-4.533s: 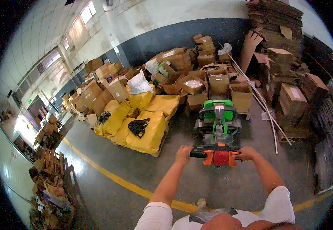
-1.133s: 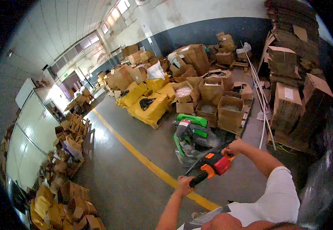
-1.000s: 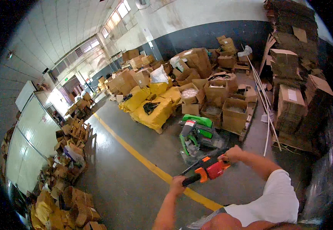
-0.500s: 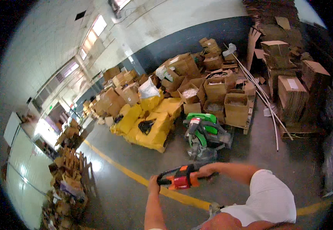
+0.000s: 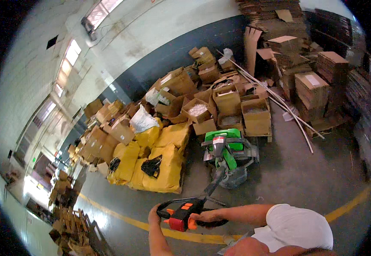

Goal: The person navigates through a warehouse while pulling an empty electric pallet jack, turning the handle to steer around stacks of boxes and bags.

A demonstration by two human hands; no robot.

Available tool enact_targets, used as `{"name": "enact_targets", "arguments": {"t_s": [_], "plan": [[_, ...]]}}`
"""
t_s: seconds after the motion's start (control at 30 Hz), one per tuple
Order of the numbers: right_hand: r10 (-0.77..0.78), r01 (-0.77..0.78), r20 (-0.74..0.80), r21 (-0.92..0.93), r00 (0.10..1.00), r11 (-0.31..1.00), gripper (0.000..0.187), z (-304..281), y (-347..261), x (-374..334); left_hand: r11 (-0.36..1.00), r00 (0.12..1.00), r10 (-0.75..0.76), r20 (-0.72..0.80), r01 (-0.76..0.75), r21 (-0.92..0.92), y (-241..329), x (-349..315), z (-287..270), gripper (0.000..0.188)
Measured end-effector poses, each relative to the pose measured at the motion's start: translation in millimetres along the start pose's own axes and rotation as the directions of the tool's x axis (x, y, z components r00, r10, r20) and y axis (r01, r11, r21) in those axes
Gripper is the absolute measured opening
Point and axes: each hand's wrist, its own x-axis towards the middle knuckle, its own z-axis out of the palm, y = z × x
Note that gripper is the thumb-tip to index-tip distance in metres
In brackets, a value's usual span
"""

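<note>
A green and black electric pallet truck (image 5: 231, 147) stands in front of me, its tiller arm (image 5: 213, 185) reaching back toward my body. The control handle (image 5: 184, 213) at its end is black, with orange buttons and a red end. My left hand (image 5: 154, 214) is closed round the left loop of the handle. On the other side my right hand (image 5: 205, 216) grips the right loop, close to an orange control. The fingers of both hands are partly hidden. The truck's forks are out of sight.
Yellow wrapped bales (image 5: 162, 164) lie left of the truck. Open cardboard boxes (image 5: 256, 117) stand behind it on a pallet. Long pale poles (image 5: 275, 96) lean at the right, near stacked flattened cartons (image 5: 311, 91). A yellow floor line (image 5: 121, 216) crosses below; wooden pallets (image 5: 72, 228) are at lower left.
My view has swung right, so bales and boxes sit further left. The handle, with both hands on it, has turned and moved lower left; the truck's body now faces me more squarely.
</note>
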Motion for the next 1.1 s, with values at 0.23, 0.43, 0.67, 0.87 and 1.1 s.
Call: {"name": "enact_targets", "arguments": {"t_s": [0.23,0.43,0.67,0.87,1.1], "plan": [[-0.023,0.036,-0.269,0.042,0.963,0.998,0.083,16.7,-34.1,114.1,0.945,0.989,0.142,0.046,-0.122,-0.303,-48.1,111.0,-26.9,0.031],[-0.010,-0.105,-0.547,-0.178,0.837,0.978,0.081,-52.6,-71.8,126.5,0.954,0.950,0.300,0.092,-0.298,-0.036,28.5,185.4,-17.4,0.035],[-0.067,-0.222,-0.613,-0.383,0.787,0.896,0.057,-119.1,-89.6,96.3,0.961,0.963,0.262,0.068,-0.267,0.075,50.1,251.0,31.1,0.033],[0.087,-0.464,-0.691,-0.382,0.718,0.799,0.060,-140.3,-58.9,99.1,0.988,0.986,0.157,0.054,-0.156,-0.017,52.5,260.1,71.3,0.037],[-0.158,-0.415,-0.665,-0.615,0.730,0.670,0.060,-164.5,-72.1,103.8,0.958,0.970,0.241,-0.018,-0.241,-0.153,3.2,318.6,84.6,0.032]]}}
